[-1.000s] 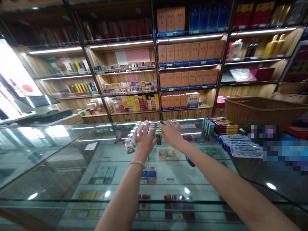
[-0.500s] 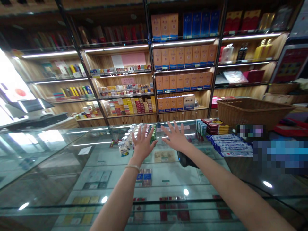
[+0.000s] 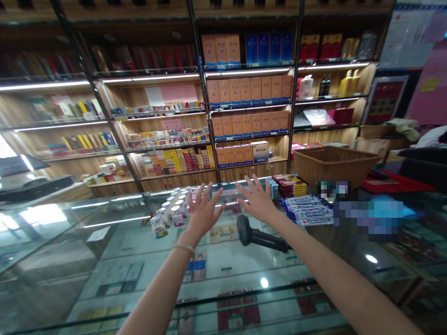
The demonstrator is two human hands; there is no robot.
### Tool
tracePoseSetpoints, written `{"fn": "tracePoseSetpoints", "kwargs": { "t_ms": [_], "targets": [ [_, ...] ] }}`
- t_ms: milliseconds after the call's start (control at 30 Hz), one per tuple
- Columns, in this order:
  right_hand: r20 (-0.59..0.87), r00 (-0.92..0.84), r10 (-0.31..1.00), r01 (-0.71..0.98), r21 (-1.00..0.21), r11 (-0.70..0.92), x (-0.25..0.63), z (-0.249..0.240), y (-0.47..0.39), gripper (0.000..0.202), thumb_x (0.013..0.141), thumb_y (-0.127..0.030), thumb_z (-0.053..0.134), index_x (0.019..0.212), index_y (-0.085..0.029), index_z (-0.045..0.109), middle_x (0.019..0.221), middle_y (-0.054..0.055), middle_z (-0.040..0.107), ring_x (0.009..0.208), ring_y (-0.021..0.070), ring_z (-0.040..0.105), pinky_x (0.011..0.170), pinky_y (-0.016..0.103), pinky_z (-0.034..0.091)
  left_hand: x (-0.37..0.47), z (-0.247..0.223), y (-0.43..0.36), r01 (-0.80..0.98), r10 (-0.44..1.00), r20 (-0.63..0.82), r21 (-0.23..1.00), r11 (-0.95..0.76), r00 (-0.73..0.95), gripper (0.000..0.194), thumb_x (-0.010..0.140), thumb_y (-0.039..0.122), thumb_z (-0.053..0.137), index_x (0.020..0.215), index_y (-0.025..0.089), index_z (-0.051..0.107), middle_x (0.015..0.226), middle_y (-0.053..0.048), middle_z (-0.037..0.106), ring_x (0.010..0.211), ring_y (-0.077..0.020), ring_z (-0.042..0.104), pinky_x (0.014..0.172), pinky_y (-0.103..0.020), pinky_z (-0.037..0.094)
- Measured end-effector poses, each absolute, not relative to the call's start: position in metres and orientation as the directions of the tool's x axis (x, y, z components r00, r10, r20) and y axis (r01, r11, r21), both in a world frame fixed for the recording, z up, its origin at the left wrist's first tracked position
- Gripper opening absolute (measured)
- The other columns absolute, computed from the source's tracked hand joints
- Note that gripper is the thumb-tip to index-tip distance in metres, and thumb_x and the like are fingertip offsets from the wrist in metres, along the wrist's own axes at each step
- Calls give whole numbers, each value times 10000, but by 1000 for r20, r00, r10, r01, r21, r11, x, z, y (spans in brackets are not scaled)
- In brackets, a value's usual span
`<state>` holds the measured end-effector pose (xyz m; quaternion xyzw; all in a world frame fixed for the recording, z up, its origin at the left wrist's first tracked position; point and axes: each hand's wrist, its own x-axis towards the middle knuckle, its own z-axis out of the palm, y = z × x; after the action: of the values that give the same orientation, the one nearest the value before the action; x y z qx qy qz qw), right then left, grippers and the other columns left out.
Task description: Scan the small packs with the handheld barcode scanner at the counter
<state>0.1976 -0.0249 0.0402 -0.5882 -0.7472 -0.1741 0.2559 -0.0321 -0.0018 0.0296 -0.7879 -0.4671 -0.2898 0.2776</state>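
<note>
Both arms reach forward over a glass counter (image 3: 209, 288). My left hand (image 3: 202, 211) is open with its fingers spread, holding nothing; a band circles its wrist. Just left of it stand several small jars (image 3: 159, 225) with white lids, partly hidden behind the hand. My right hand (image 3: 257, 200) is also open, fingers apart and nothing in them. Below it a black handheld barcode scanner (image 3: 260, 237) lies on the glass, its handle end partly behind my forearm. Whether either hand touches the counter I cannot tell.
Blue-and-white packets (image 3: 307, 209) lie right of my right hand, near stacked red and yellow boxes (image 3: 289, 185). A brown woven basket (image 3: 335, 160) stands behind them. Shelves with orange boxes (image 3: 246, 90) line the back wall. Flat packs show beneath the glass.
The view has swung to the right, so shelves and counter goods sit further left. More of the scanner shows below my right hand. Both hands stay open and spread.
</note>
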Motion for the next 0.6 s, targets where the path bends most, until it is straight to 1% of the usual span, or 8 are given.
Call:
{"fn": "tracePoseSetpoints", "kwargs": {
  "t_ms": [133, 333, 467, 600],
  "targets": [
    [592, -161, 790, 972, -44, 231, 212, 40, -26, 566, 1023, -528, 442, 1565, -374, 383, 1687, 90, 284, 1542, 361, 233, 1191, 697, 162, -11, 31, -3, 892, 571, 715, -168, -419, 403, 529, 968, 469, 553, 1481, 342, 527, 1635, -125, 387, 1530, -352, 292, 1239, -638, 42],
    [610, -140, 780, 979, -35, 202, 236, 41, -26, 549, 1024, -521, 445, 1553, -381, 403, 1683, 84, 296, 1532, 354, 255, 1192, 686, 156, 19, 32, -3, 894, 573, 725, -133, -429, 383, 511, 976, 480, 539, 1468, 339, 541, 1645, -116, 373, 1531, -345, 287, 1237, -639, 40],
    [609, -110, 786, 985, -40, 169, 252, 39, -25, 537, 1022, -531, 445, 1540, -393, 422, 1677, 81, 310, 1535, 357, 245, 1183, 683, 172, 37, 32, 1, 889, 554, 741, -126, -441, 380, 517, 975, 485, 543, 1472, 344, 533, 1642, -119, 376, 1531, -343, 284, 1232, -644, 47],
    [610, -96, 787, 988, -36, 149, 266, 34, -24, 540, 1018, -542, 453, 1536, -390, 429, 1666, 89, 333, 1539, 355, 236, 1188, 673, 161, 54, 32, 4, 882, 558, 739, -105, -459, 378, 511, 963, 475, 562, 1456, 339, 552, 1633, -119, 389, 1525, -342, 293, 1237, -636, 50]
  ]
}}
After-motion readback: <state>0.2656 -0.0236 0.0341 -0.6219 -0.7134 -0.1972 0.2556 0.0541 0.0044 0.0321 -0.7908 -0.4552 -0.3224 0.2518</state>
